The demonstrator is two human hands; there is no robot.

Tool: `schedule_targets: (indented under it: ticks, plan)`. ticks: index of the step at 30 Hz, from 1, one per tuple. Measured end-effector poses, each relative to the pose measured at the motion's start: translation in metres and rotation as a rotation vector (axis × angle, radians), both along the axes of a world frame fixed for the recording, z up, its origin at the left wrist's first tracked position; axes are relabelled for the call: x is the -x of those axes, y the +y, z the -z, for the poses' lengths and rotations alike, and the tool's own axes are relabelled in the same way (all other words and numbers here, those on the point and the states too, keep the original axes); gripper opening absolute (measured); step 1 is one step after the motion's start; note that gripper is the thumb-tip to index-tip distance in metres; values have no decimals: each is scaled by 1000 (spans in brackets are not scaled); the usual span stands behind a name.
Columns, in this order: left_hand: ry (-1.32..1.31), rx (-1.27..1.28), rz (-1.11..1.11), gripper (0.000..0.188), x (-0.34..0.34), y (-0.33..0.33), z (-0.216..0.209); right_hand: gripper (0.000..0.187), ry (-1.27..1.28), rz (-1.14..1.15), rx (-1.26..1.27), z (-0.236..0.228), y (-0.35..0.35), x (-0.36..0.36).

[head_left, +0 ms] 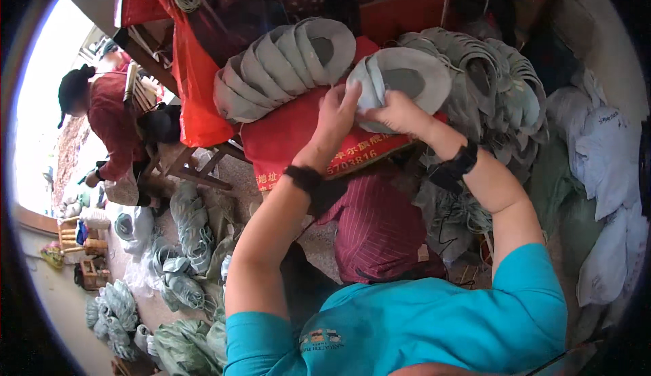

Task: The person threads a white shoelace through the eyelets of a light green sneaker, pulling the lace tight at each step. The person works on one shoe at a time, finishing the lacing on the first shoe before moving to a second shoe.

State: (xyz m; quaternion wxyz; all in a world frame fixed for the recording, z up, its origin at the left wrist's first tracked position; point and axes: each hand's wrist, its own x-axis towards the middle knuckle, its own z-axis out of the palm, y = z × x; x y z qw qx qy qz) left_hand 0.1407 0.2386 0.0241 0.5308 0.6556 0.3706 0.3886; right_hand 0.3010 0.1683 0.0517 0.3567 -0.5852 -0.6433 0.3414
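My left hand and my right hand meet at the near left edge of a pale grey piece that looks like a fabric shoe upper with an oval opening. The fingers of both hands are closed on its folded edge, thumbs close together. It rests above a red printed cloth over my work surface. To the left, a row of similar grey uppers leans overlapped. On the right, more grey uppers hang in a thick bunch. What lies under my fingertips is partly hidden.
A red plastic bag hangs at the left. Beyond it a person in a red top bends over. Bundles of grey-green pieces cover the floor at left. White sacks are stacked along the right. Striped maroon cloth lies below my arms.
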Motion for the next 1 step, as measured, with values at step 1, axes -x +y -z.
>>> schedule_targets:
  ticks: [1]
  plan:
    - [-25, -28, -38, 64, 17, -3, 7, 59, -119, -3, 60, -8, 4, 0]
